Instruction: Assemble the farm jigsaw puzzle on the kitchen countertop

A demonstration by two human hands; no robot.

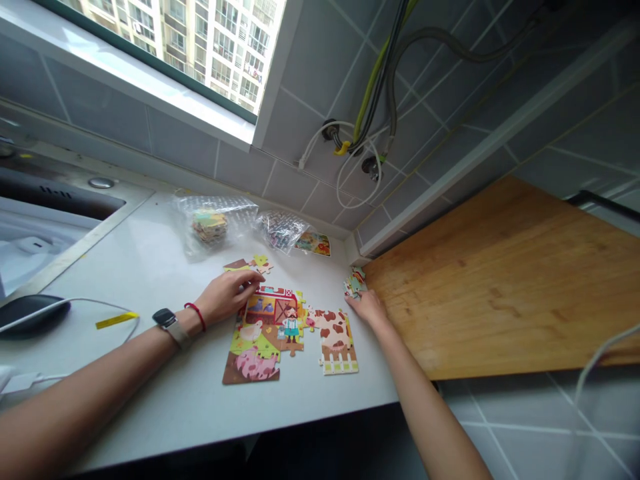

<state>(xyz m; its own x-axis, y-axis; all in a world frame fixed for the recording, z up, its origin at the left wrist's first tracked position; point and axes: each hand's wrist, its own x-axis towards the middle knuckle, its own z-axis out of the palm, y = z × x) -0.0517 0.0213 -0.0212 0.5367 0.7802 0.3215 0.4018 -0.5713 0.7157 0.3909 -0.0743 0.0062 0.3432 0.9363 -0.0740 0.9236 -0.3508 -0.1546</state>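
A partly joined jigsaw puzzle lies on the white counter, showing a red barn, a farmer, a goose and a pig. A cow section with a white fence adjoins its right side. My left hand rests at the puzzle's upper left edge, fingers loosely curled and thumb apart, with no piece visible in it. Just beyond it lie loose brown and yellow pieces. Over at the right, my right hand has its fingers closed at a small heap of jigsaw pieces; its fingertips are partly hidden.
Clear plastic bags with more pieces and a small picture card lie toward the wall. A wooden board borders the right side. At left are a sink, a black mouse, a cable and a yellow strip.
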